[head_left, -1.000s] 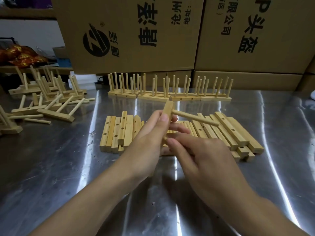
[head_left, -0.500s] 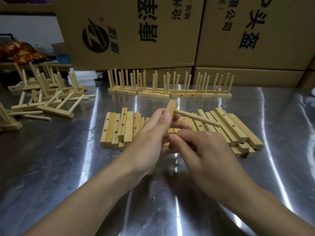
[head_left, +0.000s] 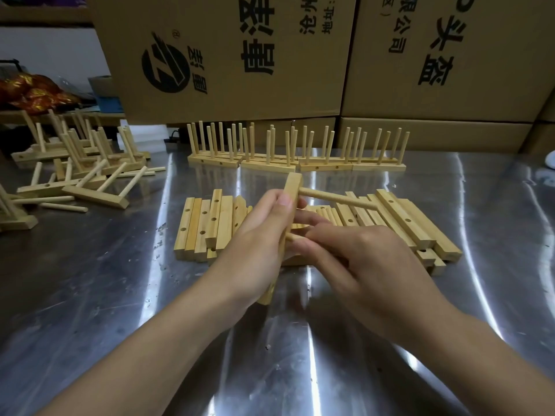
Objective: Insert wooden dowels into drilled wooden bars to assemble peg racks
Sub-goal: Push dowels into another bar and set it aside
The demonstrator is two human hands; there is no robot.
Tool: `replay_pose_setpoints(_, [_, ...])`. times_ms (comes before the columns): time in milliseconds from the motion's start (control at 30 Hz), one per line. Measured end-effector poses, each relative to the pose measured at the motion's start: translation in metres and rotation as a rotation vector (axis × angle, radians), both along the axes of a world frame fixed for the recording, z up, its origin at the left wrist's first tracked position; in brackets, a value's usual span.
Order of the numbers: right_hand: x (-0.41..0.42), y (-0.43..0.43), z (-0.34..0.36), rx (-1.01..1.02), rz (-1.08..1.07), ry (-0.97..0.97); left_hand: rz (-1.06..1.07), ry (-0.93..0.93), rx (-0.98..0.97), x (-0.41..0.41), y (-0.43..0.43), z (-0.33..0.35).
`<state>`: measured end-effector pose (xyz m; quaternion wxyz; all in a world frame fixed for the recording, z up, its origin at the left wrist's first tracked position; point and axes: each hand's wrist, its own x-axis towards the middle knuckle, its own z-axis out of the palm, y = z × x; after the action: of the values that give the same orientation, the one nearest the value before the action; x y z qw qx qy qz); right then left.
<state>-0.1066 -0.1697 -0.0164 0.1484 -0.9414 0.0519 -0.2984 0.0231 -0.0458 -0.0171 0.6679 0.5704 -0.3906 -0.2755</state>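
My left hand (head_left: 261, 235) grips a drilled wooden bar (head_left: 292, 187) held nearly upright over the steel table. One dowel (head_left: 339, 198) sticks out of the bar's upper hole toward the right. My right hand (head_left: 360, 256) pinches a second dowel (head_left: 295, 236) whose tip meets the bar's middle; most of that dowel is hidden by my fingers. Behind my hands lies a pile of drilled bars (head_left: 207, 223), spreading to the right (head_left: 414, 223).
Finished peg racks (head_left: 294, 151) stand in a row at the back, in front of big cardboard boxes (head_left: 228, 55). More racks and loose dowels (head_left: 78, 175) lie at the left. The shiny steel table (head_left: 90, 295) runs to the near edge.
My right hand has brought the second dowel up against the middle of the bar. The bar and its first dowel stay almost where they were.
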Motion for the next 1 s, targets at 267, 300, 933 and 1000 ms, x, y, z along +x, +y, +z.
replay_pose_setpoints(267, [0.004, 0.009, 0.004, 0.881, 0.299, 0.01, -0.04, -0.138, 0.003, 0.0, 0.003, 0.005])
replay_pose_setpoints(300, [0.004, 0.008, 0.004, 0.928, 0.292, 0.028, -0.038, -0.142, 0.002, 0.001, 0.003, 0.005])
replay_pose_setpoints(933, [0.006, -0.002, -0.006, 0.637, 0.164, 0.085, 0.127, 0.725, -0.066, 0.018, 0.0, 0.008])
replay_pose_setpoints(1000, [0.007, 0.001, -0.008, 0.648, 0.171, 0.081, 0.118, 0.799, -0.039, 0.018, 0.0, 0.009])
